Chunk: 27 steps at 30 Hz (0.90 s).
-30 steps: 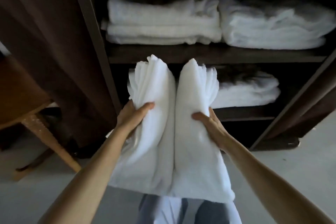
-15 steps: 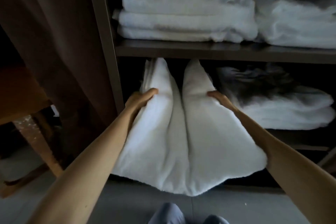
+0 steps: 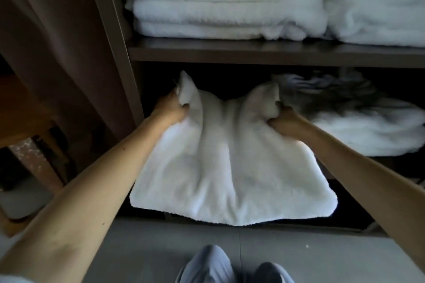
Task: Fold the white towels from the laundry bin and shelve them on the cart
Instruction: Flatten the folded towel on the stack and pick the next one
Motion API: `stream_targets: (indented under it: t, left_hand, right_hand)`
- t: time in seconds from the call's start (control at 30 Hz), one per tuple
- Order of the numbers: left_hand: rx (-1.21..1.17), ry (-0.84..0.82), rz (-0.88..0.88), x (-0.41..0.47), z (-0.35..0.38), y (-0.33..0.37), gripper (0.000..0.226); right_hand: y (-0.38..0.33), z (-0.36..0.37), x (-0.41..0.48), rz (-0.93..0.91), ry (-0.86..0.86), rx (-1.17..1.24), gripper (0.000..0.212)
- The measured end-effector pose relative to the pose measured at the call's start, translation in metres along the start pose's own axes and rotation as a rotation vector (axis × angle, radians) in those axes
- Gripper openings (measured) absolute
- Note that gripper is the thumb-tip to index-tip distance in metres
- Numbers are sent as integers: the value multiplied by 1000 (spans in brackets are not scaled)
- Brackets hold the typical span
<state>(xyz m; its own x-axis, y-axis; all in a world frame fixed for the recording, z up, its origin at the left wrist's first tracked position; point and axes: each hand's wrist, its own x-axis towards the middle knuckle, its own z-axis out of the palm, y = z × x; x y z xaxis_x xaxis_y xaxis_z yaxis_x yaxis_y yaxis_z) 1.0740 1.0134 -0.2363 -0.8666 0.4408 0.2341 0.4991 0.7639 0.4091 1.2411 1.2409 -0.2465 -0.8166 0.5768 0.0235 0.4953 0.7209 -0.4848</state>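
Left hand [image 3: 171,110], right hand [image 3: 285,122] each clench far corner of one folded towel [image 3: 230,156]; far end inside lower bay, near edge hanging outside. Cart post [image 3: 115,37] near left hand; one lower pile [image 3: 368,126] just beside right hand. Upper shelf [image 3: 253,53]: two stacks [image 3: 230,0]

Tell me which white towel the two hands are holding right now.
The folded white terry towel partly inside the lower compartment, gripped by the left hand and right hand. No hand grips the upper-left stack, upper-right stack or lower-right stack.

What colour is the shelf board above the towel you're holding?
Dark brown shelf board, clearest in the head view.
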Motion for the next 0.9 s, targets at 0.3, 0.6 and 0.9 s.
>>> stream_targets:
  t: [0.3,0.6,0.9]
  left_hand:
    - [506,-217,423,-169,31,6,131]
    - [776,363,819,-239,118,-48,133]
    - [631,902,870,-183,137,-59,69]
  right_hand:
    - [-23,51,-154,-383,-192,-524,97]
    - [33,151,-193,-661,585,-897,110]
    - [54,158,-135,-788,994,-855,64]
